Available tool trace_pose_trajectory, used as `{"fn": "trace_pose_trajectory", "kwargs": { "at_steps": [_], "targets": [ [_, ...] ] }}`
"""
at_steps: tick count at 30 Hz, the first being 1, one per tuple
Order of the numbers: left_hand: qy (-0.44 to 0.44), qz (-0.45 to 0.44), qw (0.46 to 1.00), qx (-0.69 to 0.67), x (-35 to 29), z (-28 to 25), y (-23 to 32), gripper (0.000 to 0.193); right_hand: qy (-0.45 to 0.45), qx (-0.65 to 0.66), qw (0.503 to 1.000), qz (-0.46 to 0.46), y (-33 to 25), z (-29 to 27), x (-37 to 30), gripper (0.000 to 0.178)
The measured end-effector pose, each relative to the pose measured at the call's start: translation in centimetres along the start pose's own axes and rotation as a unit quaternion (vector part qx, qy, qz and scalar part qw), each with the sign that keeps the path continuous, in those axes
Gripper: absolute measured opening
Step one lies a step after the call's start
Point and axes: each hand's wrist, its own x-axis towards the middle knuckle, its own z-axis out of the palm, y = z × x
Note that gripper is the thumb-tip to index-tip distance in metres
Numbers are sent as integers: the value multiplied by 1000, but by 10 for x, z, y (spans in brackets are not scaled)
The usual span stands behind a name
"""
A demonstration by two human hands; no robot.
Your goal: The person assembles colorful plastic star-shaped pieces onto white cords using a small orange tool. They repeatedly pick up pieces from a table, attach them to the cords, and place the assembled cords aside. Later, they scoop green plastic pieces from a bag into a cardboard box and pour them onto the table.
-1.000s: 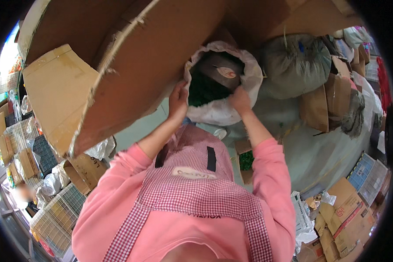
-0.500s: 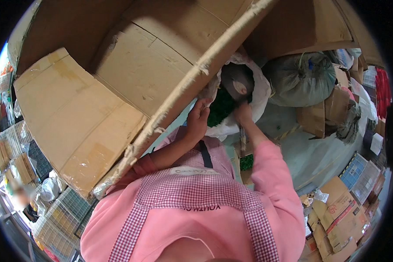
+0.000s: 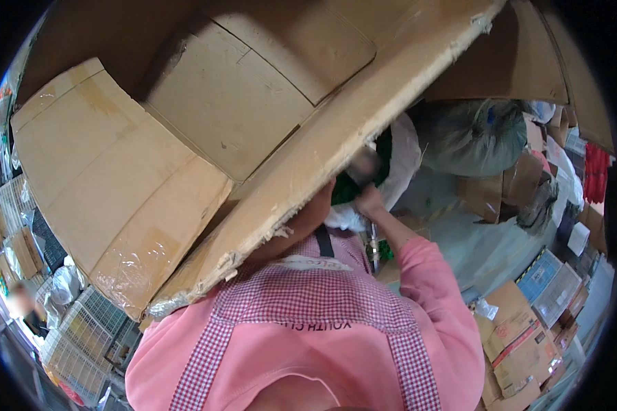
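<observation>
A white sack (image 3: 409, 152) stands in front of me, its mouth showing dark green contents (image 3: 345, 192) and a smeared greyish patch inside. My right hand (image 3: 371, 204) is at the sack's near rim, fingers curled in; what they hold is hidden. My left hand (image 3: 320, 207) is mostly behind the torn edge of a large cardboard box (image 3: 336, 137), left of the sack's mouth. Only a strip of that hand and its wrist shows, and its fingers are out of sight. The box wall slants across my left forearm and covers part of the sack.
A tied grey-green sack (image 3: 476, 140) lies right of the white one, near an opened carton (image 3: 504, 185). Flattened cartons (image 3: 524, 342) are stacked at the lower right beside plastic crates (image 3: 552, 277). White wire crates (image 3: 82, 335) and a person (image 3: 24, 305) are at the far left.
The box's torn edge has shifted rightward, covering my left hand and part of the white sack. My right hand has moved slightly left and down along the sack's mouth.
</observation>
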Motion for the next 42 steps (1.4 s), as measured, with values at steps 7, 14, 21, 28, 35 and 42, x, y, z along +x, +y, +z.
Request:
{"fn": "trace_pose_trajectory", "kwargs": {
  "at_steps": [7, 14, 21, 28, 35, 42],
  "targets": [
    [-47, -103, 993, 6, -5, -10, 16, 19, -65, -96, 991, -64, -17, -20, 3, 45],
    [-49, -91, 994, -34, -8, -24, 19, 20, -223, 174, 959, -1, 5, -39, -35, 14],
    [-47, -149, 982, -110, -2, -26, 39, 19, -476, 396, 760, 196, 29, -46, -33, 19],
    [-52, -163, 971, -165, 9, -35, 38, 22, -507, 511, 671, 175, 23, -23, -11, 8],
    [-94, -127, 981, -113, 1, -52, 30, 33, -421, 643, 638, 40, 32, -40, -79, 21],
    [-35, -110, 993, -9, -13, -72, 23, 40, -384, 757, 507, -152, 38, -34, -133, 30]
  ]
}}
